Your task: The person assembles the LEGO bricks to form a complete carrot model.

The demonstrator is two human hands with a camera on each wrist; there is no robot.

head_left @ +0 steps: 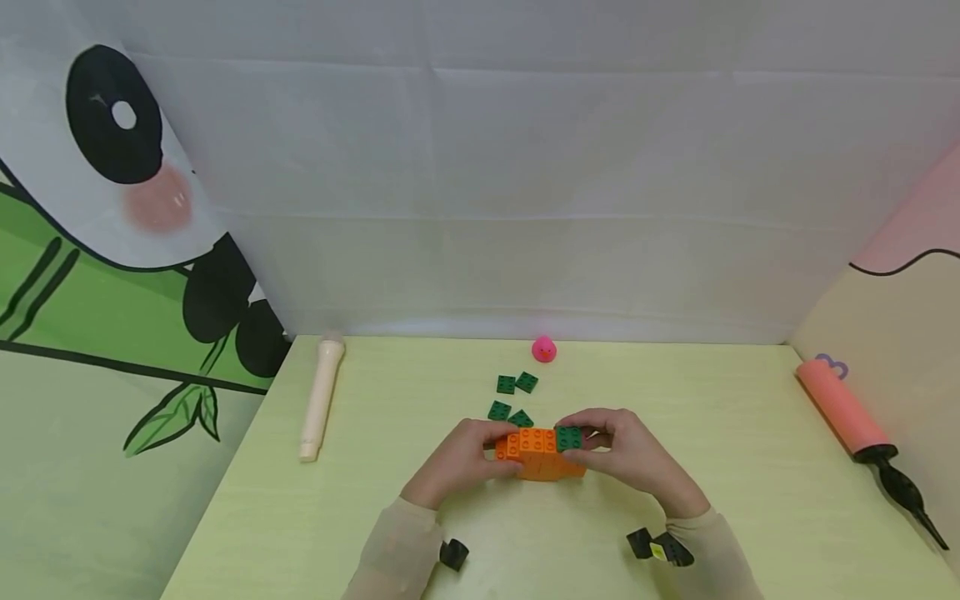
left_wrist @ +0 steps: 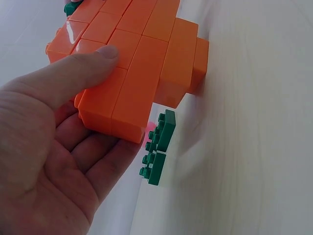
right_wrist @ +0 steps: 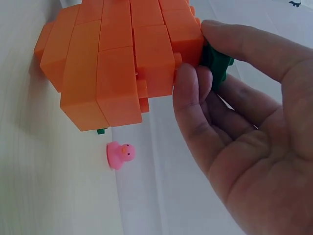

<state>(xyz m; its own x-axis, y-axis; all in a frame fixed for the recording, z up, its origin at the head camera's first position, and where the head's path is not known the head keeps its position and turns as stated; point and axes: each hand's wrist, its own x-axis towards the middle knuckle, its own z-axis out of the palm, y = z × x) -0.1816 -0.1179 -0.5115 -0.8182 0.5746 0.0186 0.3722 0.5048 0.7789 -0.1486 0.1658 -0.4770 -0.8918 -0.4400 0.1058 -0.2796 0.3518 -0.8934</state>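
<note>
An orange block build (head_left: 537,458) of stacked toy bricks stands on the table between both hands. My left hand (head_left: 474,454) grips its left end, thumb along the front face and fingers behind, as the left wrist view shows. With thumb and fingers, my right hand (head_left: 618,450) pinches a green brick (head_left: 568,438) at the top right of the build. In the right wrist view that green brick (right_wrist: 216,63) touches the top of the orange bricks; whether it is pressed fully down I cannot tell. Behind the build lie several loose green bricks (head_left: 506,384).
A pink rubber duck (head_left: 544,349) sits at the table's back edge. On the left lies a pale cream tube (head_left: 322,398). A coral pump with a black nozzle (head_left: 843,408) lies at the right edge. Fabric walls (head_left: 480,183) enclose the back and sides.
</note>
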